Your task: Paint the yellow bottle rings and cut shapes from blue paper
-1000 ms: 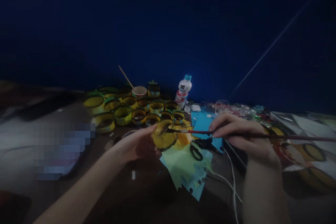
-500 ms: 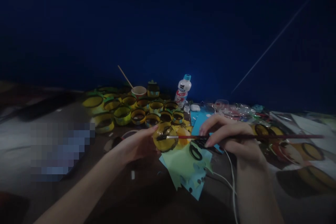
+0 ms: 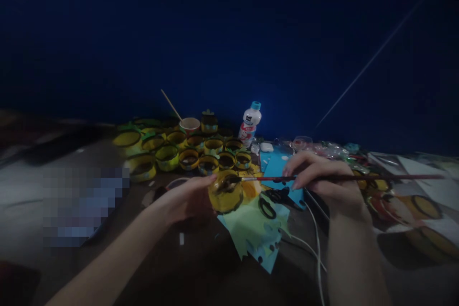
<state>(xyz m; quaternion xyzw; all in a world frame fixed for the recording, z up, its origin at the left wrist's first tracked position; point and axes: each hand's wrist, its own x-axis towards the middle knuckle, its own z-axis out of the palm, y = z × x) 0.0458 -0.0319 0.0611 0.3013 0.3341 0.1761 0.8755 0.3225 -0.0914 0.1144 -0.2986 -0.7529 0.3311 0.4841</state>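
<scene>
My left hand [image 3: 195, 193] grips a yellow ring-shaped cup [image 3: 225, 198] by its left side, with the thumb near the rim. Whether the cup has a bottom I cannot tell. In the fingers of my right hand [image 3: 319, 177] is a long red-handled paintbrush [image 3: 265, 179], lying almost level. Its dark bristles reach the rim or mouth of the yellow cup. Below and between the hands are black-handled scissors [image 3: 267, 206] on green paper [image 3: 244, 227] and blue paper [image 3: 278, 172].
Several yellow rings [image 3: 167, 158] stand in rows at the back. Behind them is a paper cup [image 3: 190, 125] with a stick. A white bottle [image 3: 251, 122] stands near the wall. Clear plastic [image 3: 322, 149] lies back right; a white cable [image 3: 317, 248] runs down the front.
The brush has risen slightly, and its tip has shifted from across the yellow cup to its upper rim. My right hand has moved a little right. The cup has tilted and turned slightly.
</scene>
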